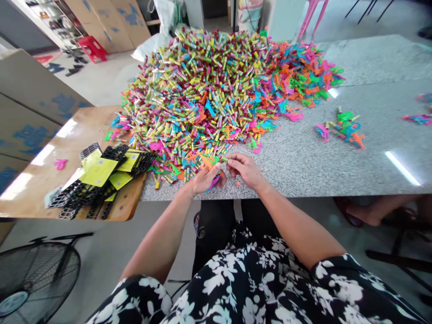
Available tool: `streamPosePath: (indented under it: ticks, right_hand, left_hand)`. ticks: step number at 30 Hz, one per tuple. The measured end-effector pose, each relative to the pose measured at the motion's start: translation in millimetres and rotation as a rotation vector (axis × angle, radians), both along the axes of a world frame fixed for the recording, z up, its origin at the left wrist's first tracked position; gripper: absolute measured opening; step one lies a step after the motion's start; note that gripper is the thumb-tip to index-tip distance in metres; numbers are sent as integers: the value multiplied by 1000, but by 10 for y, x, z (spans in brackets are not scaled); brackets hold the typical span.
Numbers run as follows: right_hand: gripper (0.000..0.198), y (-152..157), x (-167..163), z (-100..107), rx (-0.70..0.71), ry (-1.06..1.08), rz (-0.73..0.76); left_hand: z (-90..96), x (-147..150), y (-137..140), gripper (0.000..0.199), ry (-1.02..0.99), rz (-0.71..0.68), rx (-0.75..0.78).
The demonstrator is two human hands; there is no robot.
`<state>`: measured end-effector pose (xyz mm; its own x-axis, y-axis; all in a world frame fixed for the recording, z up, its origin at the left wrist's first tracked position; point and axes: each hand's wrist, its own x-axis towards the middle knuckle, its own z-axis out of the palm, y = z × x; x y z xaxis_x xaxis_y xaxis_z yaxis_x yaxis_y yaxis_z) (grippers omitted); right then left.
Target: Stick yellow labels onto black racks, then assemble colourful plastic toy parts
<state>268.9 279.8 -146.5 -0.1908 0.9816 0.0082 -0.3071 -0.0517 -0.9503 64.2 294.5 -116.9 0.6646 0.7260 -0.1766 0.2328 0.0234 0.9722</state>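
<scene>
Above the front edge of the grey speckled table (290,171), my left hand (206,179) is closed round several small plastic toy guns (206,161), with orange, green and magenta parts showing. Between the fingertips of my right hand (246,170) is a small yellow-green tube (223,159), its end close to the toys in my left hand. Whether the tube touches them I cannot tell. Just beyond both hands rises a large heap of small wrapped tubes (202,85). More coloured toy guns (297,72) lie along the heap's right side.
Black plastic racks with yellow cards (101,173) lie on the wooden table (124,211) at left, near a pink toy gun (60,164). A small group of toys (347,128) sits to the right. A fan (33,283) stands lower left. Another person's foot (364,213) shows under the table.
</scene>
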Motion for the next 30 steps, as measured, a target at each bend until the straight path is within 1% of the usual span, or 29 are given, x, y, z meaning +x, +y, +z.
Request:
streamPosePath:
  ticks: [2, 4, 8, 11, 13, 15, 17, 23, 28, 30]
  right_hand:
    - [32, 1, 15, 6, -9, 19, 3]
    - [31, 10, 40, 13, -38, 38, 24]
    - [28, 15, 102, 27, -163, 78, 139]
    - [29, -20, 114, 32, -234, 94, 218]
    - [29, -54, 105, 33, -260, 145, 176]
    - [28, -84, 92, 41, -272, 214, 76]
    - [27, -103, 81, 63, -275, 258, 17]
    - [32, -124, 69, 140, -266, 247, 33]
    - [34, -151, 68, 110, -239, 213, -23]
    - [34, -162, 62, 98, -245, 215, -20]
  left_hand:
    - [17, -12, -4, 76, 43, -46, 48]
    - [18, -20, -8, 76, 78, -60, 64]
    - [10, -10, -5, 75, 136, -80, 73]
    - [38, 13, 7, 74, 115, -90, 56]
    - [64, 27, 15, 72, 85, -75, 34]
    - [82, 34, 23, 71, 77, -58, 24]
    - [87, 35, 30, 72, 93, -71, 28]
    - [95, 46, 34, 77, 149, -141, 64]
    - [113, 35, 35, 76, 148, -147, 43]
    - [97, 20, 52, 76, 156, -161, 48]
